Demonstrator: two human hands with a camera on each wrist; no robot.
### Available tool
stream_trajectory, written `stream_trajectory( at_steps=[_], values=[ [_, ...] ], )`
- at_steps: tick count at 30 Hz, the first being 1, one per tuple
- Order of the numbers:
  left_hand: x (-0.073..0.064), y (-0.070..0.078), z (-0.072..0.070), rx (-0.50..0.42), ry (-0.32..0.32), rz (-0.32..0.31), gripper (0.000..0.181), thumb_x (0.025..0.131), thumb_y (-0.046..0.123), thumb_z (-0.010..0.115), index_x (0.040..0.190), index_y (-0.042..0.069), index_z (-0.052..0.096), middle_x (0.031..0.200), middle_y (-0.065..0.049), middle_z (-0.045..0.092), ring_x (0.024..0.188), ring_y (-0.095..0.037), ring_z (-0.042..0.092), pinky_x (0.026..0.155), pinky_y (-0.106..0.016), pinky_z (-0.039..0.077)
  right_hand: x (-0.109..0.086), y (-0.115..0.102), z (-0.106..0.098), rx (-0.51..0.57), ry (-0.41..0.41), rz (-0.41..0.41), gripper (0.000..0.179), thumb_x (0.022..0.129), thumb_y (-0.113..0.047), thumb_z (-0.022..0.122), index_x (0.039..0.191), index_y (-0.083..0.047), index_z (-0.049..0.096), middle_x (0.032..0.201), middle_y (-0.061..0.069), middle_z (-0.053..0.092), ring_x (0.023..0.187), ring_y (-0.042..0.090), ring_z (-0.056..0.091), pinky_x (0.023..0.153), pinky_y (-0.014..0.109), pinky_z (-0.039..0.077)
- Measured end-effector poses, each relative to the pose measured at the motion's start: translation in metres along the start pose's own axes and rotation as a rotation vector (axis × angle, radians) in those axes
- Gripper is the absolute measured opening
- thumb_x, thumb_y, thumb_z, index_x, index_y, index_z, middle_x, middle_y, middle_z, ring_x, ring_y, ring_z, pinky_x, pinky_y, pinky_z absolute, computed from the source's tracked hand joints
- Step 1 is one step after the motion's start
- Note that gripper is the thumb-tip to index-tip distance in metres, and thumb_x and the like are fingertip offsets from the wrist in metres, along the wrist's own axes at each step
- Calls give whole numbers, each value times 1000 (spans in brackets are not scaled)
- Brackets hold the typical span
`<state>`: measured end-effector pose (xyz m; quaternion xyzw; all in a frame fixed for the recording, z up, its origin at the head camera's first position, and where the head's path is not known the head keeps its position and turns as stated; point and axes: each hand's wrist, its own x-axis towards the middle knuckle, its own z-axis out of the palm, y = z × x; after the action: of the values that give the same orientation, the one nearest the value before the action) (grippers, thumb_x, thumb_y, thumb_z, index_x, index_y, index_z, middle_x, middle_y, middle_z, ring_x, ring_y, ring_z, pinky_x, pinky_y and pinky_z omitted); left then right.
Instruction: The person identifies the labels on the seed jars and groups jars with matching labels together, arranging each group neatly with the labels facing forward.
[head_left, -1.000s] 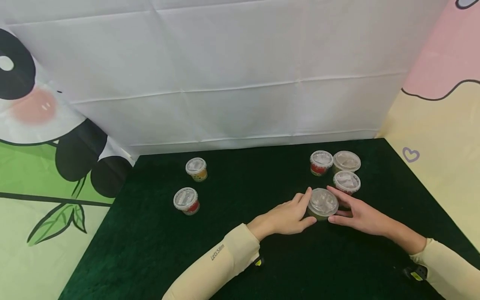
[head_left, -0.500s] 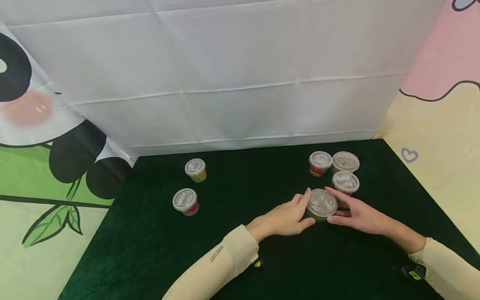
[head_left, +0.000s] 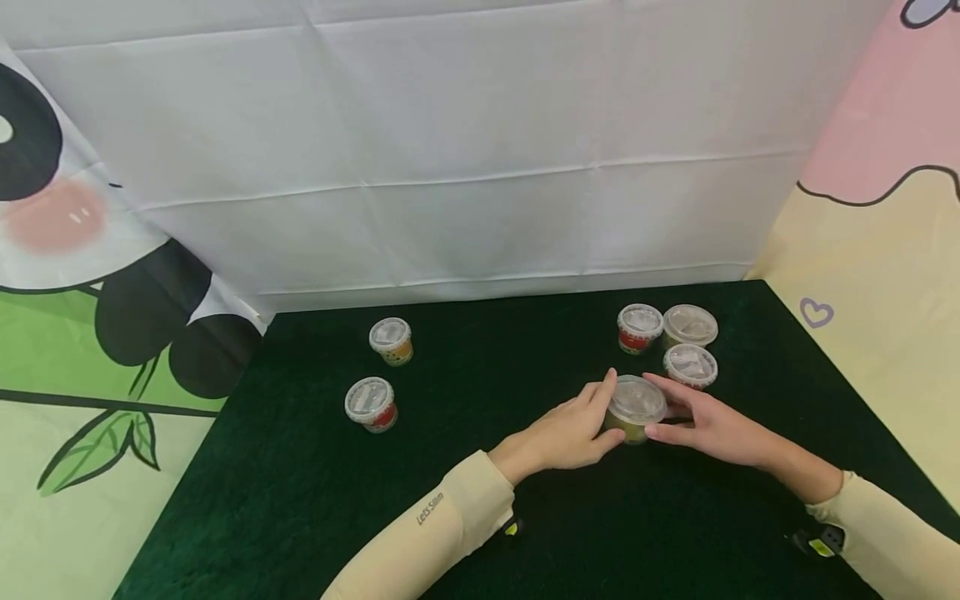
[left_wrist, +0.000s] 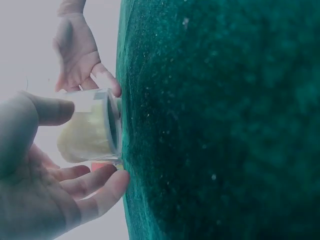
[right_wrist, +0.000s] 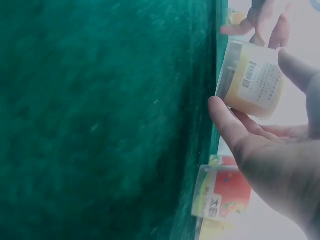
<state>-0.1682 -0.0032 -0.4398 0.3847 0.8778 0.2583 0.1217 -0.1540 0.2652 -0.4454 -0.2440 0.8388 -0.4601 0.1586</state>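
Observation:
A round plastic tub (head_left: pixel 636 402) with a clear lid sits between my two hands on the right half of the table. Its lower side looks yellowish, and a white label with a barcode (right_wrist: pixel 246 75) shows in the right wrist view. My left hand (head_left: pixel 566 429) holds it from the left, thumb in front and forefinger toward the back. From the opposite side my right hand (head_left: pixel 720 429) grips it, with the thumb near the front and the fingers partly hidden behind the tub. In the left wrist view the tub (left_wrist: pixel 87 130) leans slightly, its base close to the green cloth.
Behind the hands stand a red-sided cup (head_left: pixel 640 329), a wide lidded tub (head_left: pixel 690 323) and another cup (head_left: pixel 690 364). To the left are a yellow cup (head_left: pixel 392 340) and a red one (head_left: pixel 372 403). Green cloth (head_left: pixel 285 500) covers the table; a white sheet (head_left: pixel 465 167) hangs behind.
The tub has shifted a little to the left and tilted, showing more of its yellowish side. Both hands have moved left with it. The other cups stay put.

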Motion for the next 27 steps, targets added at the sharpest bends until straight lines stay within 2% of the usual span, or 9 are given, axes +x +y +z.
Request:
stream_trajectory(
  at_steps=[4, 10, 17, 27],
  values=[
    [-1, -2, -3, -9, 50, 5, 79, 107, 39, 49, 164, 11, 1, 158, -16, 34, 131, -16, 51, 104, -25, 45, 4, -8, 1, 28, 5, 12, 77, 102, -25, 64, 160, -3, 19, 152, 27, 37, 133, 45, 49, 100, 43, 51],
    [-7, -5, -11, -11, 89, 33, 79, 108, 38, 49, 163, 11, 0, 155, -18, 34, 127, -19, 54, 101, -25, 48, 11, -19, 0, 25, 19, 22, 76, 102, -27, 64, 161, -7, 20, 150, 23, 42, 133, 42, 49, 101, 45, 50],
    [-14, -9, -23, -31, 138, 58, 79, 107, 38, 51, 164, 12, 3, 153, -18, 35, 124, -19, 56, 99, -24, 49, 21, -31, -2, 28, 19, 45, 78, 101, -32, 65, 162, -12, 20, 155, 23, 37, 136, 45, 45, 102, 56, 47],
    [-25, -15, -33, -90, 242, 36, 79, 106, 41, 51, 164, 16, 4, 154, -17, 33, 126, -22, 55, 101, -28, 49, 41, -48, -1, 9, 62, -51, 74, 102, -29, 64, 162, -13, 23, 156, 21, 38, 136, 43, 45, 103, 59, 45]
  ],
)
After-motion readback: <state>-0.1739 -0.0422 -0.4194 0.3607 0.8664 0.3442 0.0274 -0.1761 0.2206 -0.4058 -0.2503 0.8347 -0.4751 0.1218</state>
